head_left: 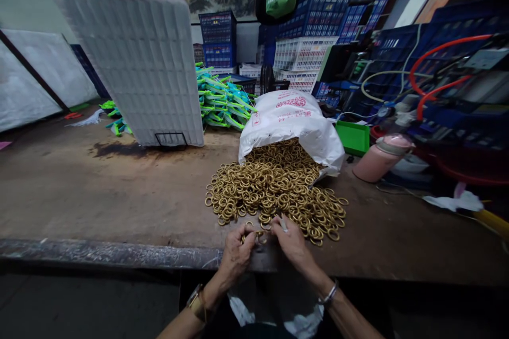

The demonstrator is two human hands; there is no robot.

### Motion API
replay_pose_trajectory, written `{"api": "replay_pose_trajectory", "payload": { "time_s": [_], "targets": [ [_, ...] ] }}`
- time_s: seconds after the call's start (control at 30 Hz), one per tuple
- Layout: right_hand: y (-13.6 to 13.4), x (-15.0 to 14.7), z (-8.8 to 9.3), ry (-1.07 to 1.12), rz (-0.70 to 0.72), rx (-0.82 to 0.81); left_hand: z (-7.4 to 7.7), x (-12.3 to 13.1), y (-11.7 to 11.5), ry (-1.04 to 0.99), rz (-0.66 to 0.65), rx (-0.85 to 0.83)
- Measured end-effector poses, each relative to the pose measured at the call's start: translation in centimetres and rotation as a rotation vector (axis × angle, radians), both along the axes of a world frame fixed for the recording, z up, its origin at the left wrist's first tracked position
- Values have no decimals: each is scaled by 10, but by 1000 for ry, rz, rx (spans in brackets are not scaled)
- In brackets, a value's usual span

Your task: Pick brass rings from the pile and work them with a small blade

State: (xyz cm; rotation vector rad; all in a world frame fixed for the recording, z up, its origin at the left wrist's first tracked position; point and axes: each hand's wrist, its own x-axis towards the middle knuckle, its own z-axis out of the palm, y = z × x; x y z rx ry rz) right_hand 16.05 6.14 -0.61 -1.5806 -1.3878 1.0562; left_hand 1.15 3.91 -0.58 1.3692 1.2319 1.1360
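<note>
A heap of brass rings [278,190] spills out of a white sack [292,122] lying on its side on the brown worktable [99,190]. My left hand [237,254] rests at the near edge of the heap, fingers curled and pinched on a few rings [254,234]. Close beside it, my right hand [292,243] is closed too, with a small whitish thing at its fingertips that I cannot make out. A watch sits on my left wrist and a bracelet on my right.
A white gridded panel [139,63] leans upright on a stand at the back left. Green and blue plastic parts [222,100] are piled behind it. A green tray [353,136], a pink flask [382,156], hoses and stacked crates [302,53] crowd the right.
</note>
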Motion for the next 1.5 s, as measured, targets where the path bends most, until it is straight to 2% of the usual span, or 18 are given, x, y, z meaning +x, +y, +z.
{"api": "replay_pose_trajectory", "payload": {
  "time_s": [0.07,0.17,0.27,0.37,0.43,0.53,0.67,0.83,0.93,1.07,1.27,1.5],
  "targets": [
    [1,4,0,-159,-38,172,1,1,1,-10,17,-26],
    [-3,2,0,-198,50,228,3,3,1,-7,35,-45],
    [-9,-8,-1,-158,169,194,6,5,-2,-4,22,-27],
    [-10,-18,0,-116,210,143,6,5,-4,-52,-25,-10],
    [-9,-21,2,-81,207,101,3,5,-4,-140,-41,-68],
    [-7,-21,6,-30,191,58,1,5,-5,-282,-61,-249],
    [-8,-20,7,-7,174,49,8,3,-8,-358,-91,-428],
    [-8,-22,5,19,171,33,14,0,-12,-471,-176,-472],
    [-6,-20,2,13,169,31,13,-1,-14,-489,-178,-451],
    [-8,-16,-2,-196,138,130,11,0,-14,-457,-101,-423],
    [-20,-16,0,-571,360,235,13,2,-11,-401,-24,-384],
    [-23,-19,5,-721,403,239,7,0,-11,-372,2,-314]
  ]
}}
